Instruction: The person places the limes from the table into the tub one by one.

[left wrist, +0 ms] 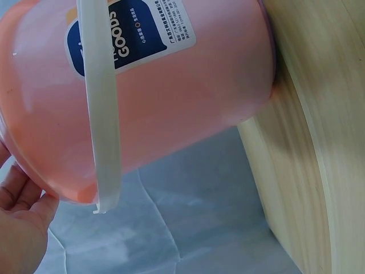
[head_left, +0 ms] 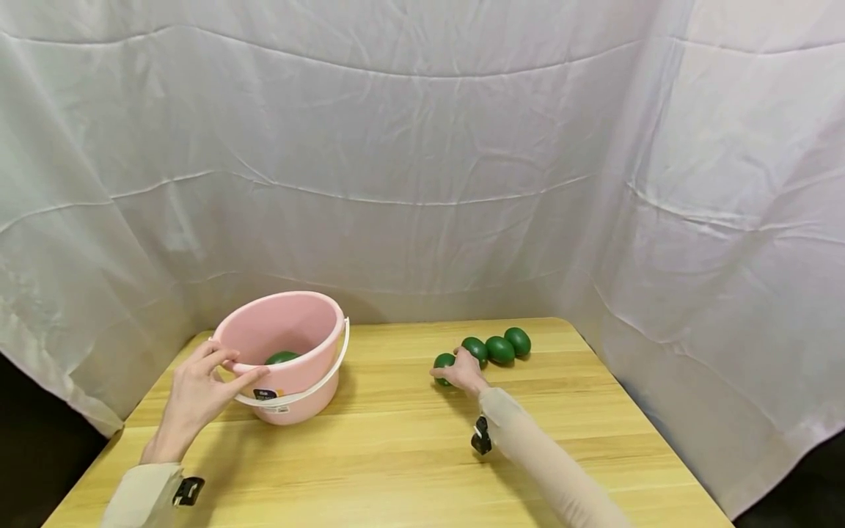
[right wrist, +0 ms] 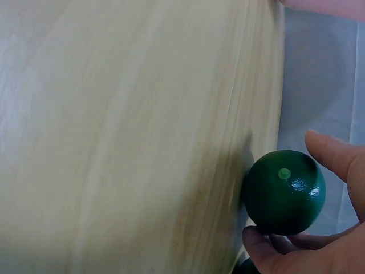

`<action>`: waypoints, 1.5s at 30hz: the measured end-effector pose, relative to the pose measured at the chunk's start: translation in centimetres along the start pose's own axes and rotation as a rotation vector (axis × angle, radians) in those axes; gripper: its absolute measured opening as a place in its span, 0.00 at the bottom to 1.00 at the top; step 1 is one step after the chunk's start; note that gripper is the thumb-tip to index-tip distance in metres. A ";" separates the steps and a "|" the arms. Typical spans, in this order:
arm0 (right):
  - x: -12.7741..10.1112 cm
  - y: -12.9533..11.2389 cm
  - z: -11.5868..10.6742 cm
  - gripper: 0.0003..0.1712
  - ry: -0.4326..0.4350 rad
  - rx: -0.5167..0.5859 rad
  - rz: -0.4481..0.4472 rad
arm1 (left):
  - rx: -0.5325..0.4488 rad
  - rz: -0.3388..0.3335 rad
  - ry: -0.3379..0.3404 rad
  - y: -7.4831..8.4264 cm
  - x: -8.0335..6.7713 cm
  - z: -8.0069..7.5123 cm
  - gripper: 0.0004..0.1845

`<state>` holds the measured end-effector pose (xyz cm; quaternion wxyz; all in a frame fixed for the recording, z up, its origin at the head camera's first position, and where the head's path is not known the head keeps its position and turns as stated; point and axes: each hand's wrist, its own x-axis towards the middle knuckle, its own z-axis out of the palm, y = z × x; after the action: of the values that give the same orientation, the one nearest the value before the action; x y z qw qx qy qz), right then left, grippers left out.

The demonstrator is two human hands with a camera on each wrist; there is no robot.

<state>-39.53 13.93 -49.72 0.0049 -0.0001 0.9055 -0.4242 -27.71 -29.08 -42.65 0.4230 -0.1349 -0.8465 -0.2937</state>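
Observation:
My left hand [head_left: 196, 385] holds the near left rim of a pink bucket [head_left: 310, 378], thumb on the outside and fingers at the edge. A white handle [left wrist: 102, 114] hangs down across the bucket's outside, near a dark label. Inside the bucket lies a green avocado [head_left: 282, 357]. Over the table's right half, my right hand [head_left: 466, 372] has its thumb and fingers around a dark green avocado [right wrist: 282, 194], whose pale stem spot faces the wrist camera. Close beside that hand, three more avocados [head_left: 499, 350] lie in a slanting row.
The light wooden table [head_left: 383, 455] carries the bucket on its left side. Pale grey cloth [head_left: 422, 161] hangs behind the table and along both sides, close to its back edge.

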 end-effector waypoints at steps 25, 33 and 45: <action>0.8 -0.3 0.9 0.37 0.005 0.173 -0.075 | -0.008 -0.008 0.000 -0.1 0.0 0.1 0.20; 0.5 -1.3 1.3 0.33 0.057 0.253 -0.118 | -0.015 -0.021 -0.010 0.0 -0.1 0.0 0.19; 0.4 -3.8 1.5 0.33 0.038 0.329 -0.226 | -0.014 -0.037 -0.015 0.0 0.0 0.1 0.19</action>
<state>-39.92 10.32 -47.72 -0.0597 -0.0930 0.8183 -0.5641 -27.78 -29.07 -42.67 0.4100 -0.1244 -0.8499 -0.3066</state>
